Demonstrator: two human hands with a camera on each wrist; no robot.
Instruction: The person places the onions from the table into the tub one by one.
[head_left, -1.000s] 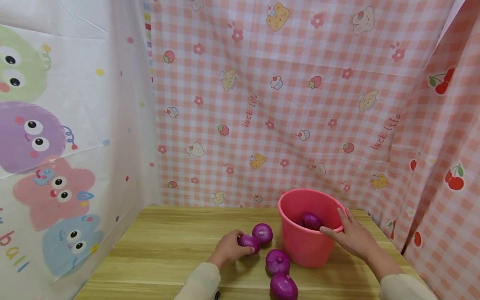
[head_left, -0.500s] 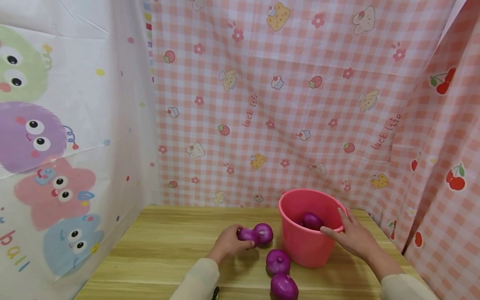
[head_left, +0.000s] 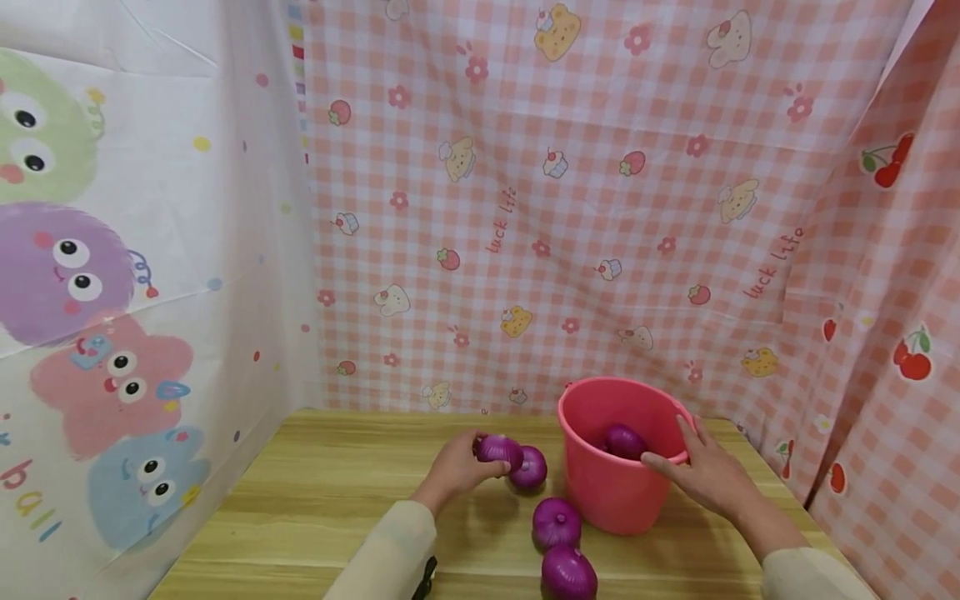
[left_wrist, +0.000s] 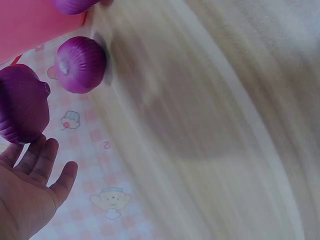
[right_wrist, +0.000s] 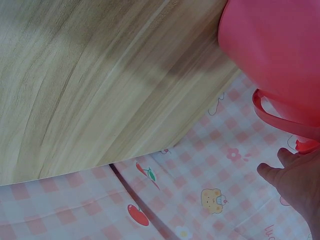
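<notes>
In the head view my left hand [head_left: 456, 472] grips a red onion [head_left: 500, 451] between thumb and fingers, above the table. That onion [left_wrist: 21, 105] also shows at the left of the left wrist view. Just to its right, partly covered, another red onion [head_left: 530, 469] rests on the tabletop. Nearer me lie two more, one onion [head_left: 557, 523] behind the other onion [head_left: 569, 572]. My right hand [head_left: 708, 477] holds the rim of a pink bucket [head_left: 615, 500] on its right side. Inside the bucket an onion [head_left: 624, 440] shows; the bottom is hidden.
The wood-grain table [head_left: 337, 492] ends at a pink checked cloth [head_left: 420, 250] behind it. A white printed sheet [head_left: 247, 208] hangs on the left. The bucket's handle [right_wrist: 285, 122] hangs down its side in the right wrist view.
My left hand has lifted its onion off the table and moved it slightly away from me, now partly in front of the rear onion. My right hand and the bucket stay put.
</notes>
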